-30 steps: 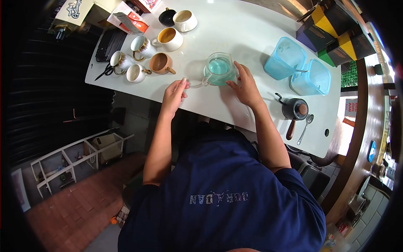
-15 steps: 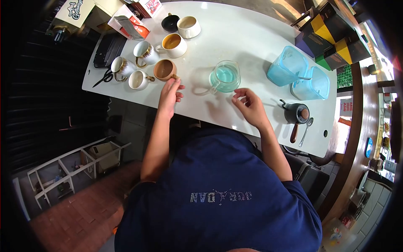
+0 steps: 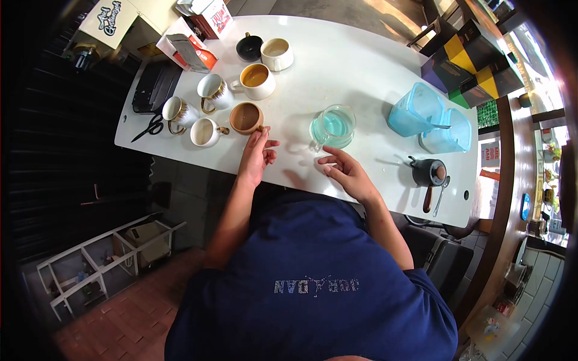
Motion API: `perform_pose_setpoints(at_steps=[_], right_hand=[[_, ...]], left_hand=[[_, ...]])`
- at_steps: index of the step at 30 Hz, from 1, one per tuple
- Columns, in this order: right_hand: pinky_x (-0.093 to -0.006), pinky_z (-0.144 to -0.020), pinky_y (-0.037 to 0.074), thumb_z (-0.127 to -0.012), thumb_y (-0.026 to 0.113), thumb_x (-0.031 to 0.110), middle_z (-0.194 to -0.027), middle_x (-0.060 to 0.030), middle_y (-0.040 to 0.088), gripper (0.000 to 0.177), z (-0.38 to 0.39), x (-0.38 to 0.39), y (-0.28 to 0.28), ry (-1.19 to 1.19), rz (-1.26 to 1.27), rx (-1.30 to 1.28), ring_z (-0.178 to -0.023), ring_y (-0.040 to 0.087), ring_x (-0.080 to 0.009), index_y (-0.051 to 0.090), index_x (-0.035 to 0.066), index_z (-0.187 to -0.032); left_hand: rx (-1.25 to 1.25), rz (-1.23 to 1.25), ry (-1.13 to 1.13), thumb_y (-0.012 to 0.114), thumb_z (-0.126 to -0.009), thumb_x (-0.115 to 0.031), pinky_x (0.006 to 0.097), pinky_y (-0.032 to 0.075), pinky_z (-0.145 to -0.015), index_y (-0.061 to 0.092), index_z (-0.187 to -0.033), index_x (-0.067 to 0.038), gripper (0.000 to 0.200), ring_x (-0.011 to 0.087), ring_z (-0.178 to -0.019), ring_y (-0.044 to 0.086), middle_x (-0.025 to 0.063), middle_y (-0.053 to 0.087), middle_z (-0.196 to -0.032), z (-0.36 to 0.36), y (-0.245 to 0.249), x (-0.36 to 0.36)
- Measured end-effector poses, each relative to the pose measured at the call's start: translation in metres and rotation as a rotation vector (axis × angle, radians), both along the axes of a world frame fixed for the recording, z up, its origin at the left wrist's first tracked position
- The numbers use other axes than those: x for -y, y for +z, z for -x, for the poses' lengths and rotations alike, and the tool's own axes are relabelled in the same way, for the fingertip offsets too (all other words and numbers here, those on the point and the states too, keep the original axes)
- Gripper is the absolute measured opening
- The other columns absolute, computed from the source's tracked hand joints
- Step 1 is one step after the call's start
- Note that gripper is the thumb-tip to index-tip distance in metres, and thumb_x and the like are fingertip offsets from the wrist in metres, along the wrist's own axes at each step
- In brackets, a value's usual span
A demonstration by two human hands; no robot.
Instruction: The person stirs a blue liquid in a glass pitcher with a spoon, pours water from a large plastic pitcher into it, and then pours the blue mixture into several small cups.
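At the near edge of the table, my left hand [image 3: 255, 161] reaches up to a brown cup [image 3: 247, 127]. Thumb and forefinger are pinched at its small handle, with the other fingers loosely curled to the right. The cup stands upright and has brown inside. My right hand [image 3: 354, 177] is open, fingers and thumb apart, its fingertips right by the handle of a glass jug [image 3: 343, 139]. Blue-green liquid shows in the jug, which stands on the table to the right of the cup.
Left of the brown cup stand a white cup [image 3: 203, 139], two patterned mugs [image 3: 215, 96] and a yellow-lined cup [image 3: 260, 90]. Scissors [image 3: 150, 127] lie farther left. At right are blue plastic containers [image 3: 409, 123], a dark long-handled pot [image 3: 426, 174] and a spoon [image 3: 441, 195] on the white table [image 3: 367, 54].
My right hand has moved left, from the jug's near right side to beside its handle. My left hand stays at the brown cup's handle. The whole view has shifted slightly.
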State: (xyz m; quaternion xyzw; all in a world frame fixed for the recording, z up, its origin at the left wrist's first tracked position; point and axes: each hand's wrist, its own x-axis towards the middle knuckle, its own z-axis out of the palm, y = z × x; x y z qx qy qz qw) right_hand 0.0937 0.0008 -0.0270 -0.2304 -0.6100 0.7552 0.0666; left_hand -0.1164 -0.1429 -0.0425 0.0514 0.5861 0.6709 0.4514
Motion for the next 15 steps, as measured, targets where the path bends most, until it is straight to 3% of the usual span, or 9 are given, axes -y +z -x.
perform_pose_setpoints(at_steps=[7,8,9,11,15], right_hand=[[-0.0205,-0.068,0.042,-0.089,0.061,0.018,-0.100,-0.0017,0.055,0.045,0.012,0.010,0.002,-0.056,-0.063,0.003,-0.075,0.050,-0.0049,0.046,0.000,-0.128],[-0.0192,-0.077,0.041,-0.090,0.058,0.014,-0.099,0.0005,0.052,0.044,0.013,0.010,0.006,-0.038,-0.054,0.029,-0.082,0.050,-0.0044,0.044,0.002,-0.130],[-0.0192,-0.077,0.041,-0.090,0.058,0.014,-0.099,0.0005,0.052,0.044,0.015,0.012,0.007,-0.034,-0.065,0.022,-0.082,0.050,-0.0044,0.044,0.002,-0.130],[-0.0197,-0.067,0.041,-0.089,0.060,0.017,-0.098,0.0001,0.051,0.043,0.018,0.016,0.006,-0.121,-0.071,-0.009,-0.073,0.050,-0.0048,0.047,0.002,-0.127],[-0.0200,-0.069,0.041,-0.090,0.060,0.017,-0.096,0.0006,0.050,0.040,0.024,0.019,0.015,-0.159,-0.087,0.062,-0.076,0.050,-0.0054,0.048,0.002,-0.125]], left_hand=[[-0.012,0.026,0.006,0.047,-0.094,-0.038,0.0206,0.038,-0.050,0.048,-0.109,-0.011,0.031,0.0086,-0.056,0.050,0.0061,0.057,-0.084,-0.002,0.003,0.008],[-0.028,0.028,0.027,0.047,-0.094,-0.039,0.0201,0.037,-0.048,0.050,-0.106,-0.011,0.031,0.0080,-0.054,0.049,0.0057,0.056,-0.083,-0.003,0.002,0.009],[-0.035,0.016,0.032,0.047,-0.094,-0.039,0.0201,0.037,-0.048,0.050,-0.106,-0.011,0.031,0.0080,-0.054,0.049,0.0057,0.056,-0.083,-0.001,0.000,0.011],[-0.042,0.036,0.020,0.047,-0.094,-0.041,0.0194,0.035,-0.046,0.052,-0.104,-0.011,0.031,0.0071,-0.052,0.047,0.0048,0.055,-0.081,0.001,-0.003,0.015],[-0.091,0.075,0.012,0.048,-0.094,-0.043,0.0189,0.030,-0.043,0.054,-0.098,-0.011,0.033,0.0059,-0.049,0.042,0.0018,0.051,-0.078,0.002,-0.001,0.020]])
